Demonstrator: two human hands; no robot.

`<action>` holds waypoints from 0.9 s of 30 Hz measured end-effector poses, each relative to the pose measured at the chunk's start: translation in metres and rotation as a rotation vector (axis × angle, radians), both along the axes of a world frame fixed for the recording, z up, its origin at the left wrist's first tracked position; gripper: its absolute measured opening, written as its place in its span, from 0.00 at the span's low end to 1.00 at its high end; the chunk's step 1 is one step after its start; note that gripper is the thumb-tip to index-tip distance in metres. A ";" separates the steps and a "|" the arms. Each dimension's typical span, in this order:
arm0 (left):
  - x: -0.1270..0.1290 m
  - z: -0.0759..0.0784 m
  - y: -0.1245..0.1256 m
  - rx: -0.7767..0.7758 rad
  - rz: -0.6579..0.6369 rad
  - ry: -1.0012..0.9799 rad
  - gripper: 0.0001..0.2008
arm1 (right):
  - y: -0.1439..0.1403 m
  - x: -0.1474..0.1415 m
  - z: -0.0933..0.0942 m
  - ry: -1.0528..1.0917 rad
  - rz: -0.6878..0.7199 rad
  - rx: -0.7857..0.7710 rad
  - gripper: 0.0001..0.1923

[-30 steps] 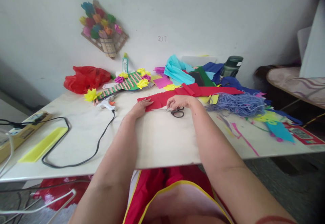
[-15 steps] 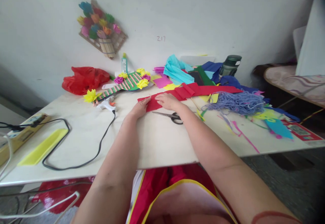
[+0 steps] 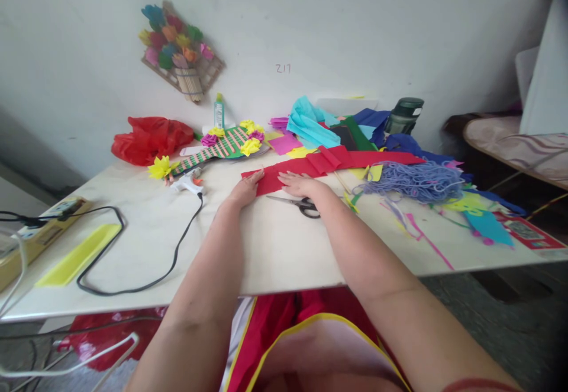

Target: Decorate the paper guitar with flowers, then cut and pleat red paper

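Note:
A long strip of red crepe paper [image 3: 271, 182] lies across the white table, with folds near its middle. My left hand [image 3: 247, 189] presses flat on the strip's left end, fingers stretched out. Farther right on the same paper rests my right hand [image 3: 300, 185], also flat with its fingers extended. Just below that hand are scissors [image 3: 306, 207] with black handles, partly covered by my right forearm; their blades point left. A white glue gun [image 3: 189, 185] with a black cord lies left of my left hand.
A green, flower-trimmed craft piece [image 3: 222, 146] lies behind the glue gun. Blue-purple yarn [image 3: 410, 180] and coloured papers crowd the right side. A power strip [image 3: 48, 232] and a yellow strip [image 3: 80, 254] are at left. A dark bottle [image 3: 404, 116] stands at the back.
My right hand has slid slightly to the right along the red crepe paper and lies flatter. My left hand stays at the strip's left end.

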State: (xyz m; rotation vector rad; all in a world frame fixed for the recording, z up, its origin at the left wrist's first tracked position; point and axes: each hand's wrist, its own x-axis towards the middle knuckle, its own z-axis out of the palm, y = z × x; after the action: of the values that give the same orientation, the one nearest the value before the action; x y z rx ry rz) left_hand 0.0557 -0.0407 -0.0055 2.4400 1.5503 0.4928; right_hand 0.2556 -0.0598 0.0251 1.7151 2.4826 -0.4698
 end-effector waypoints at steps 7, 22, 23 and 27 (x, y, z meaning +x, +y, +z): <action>0.011 0.006 -0.007 0.073 0.078 0.055 0.25 | -0.001 -0.001 0.002 -0.053 0.015 -0.016 0.27; 0.035 0.001 -0.005 0.021 -0.015 0.308 0.26 | 0.002 0.011 0.007 0.052 0.055 0.071 0.26; 0.035 0.001 -0.006 0.014 -0.013 0.312 0.26 | 0.003 0.013 0.007 0.072 0.029 0.101 0.25; 0.037 0.003 -0.007 -0.003 -0.004 0.334 0.26 | 0.007 0.010 0.001 0.102 -0.031 0.228 0.24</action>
State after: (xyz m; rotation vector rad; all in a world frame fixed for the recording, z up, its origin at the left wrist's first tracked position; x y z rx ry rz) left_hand 0.0924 -0.0474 -0.0025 2.6247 1.6614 0.0810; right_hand 0.2657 -0.0527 0.0264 1.8559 2.6759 -0.2919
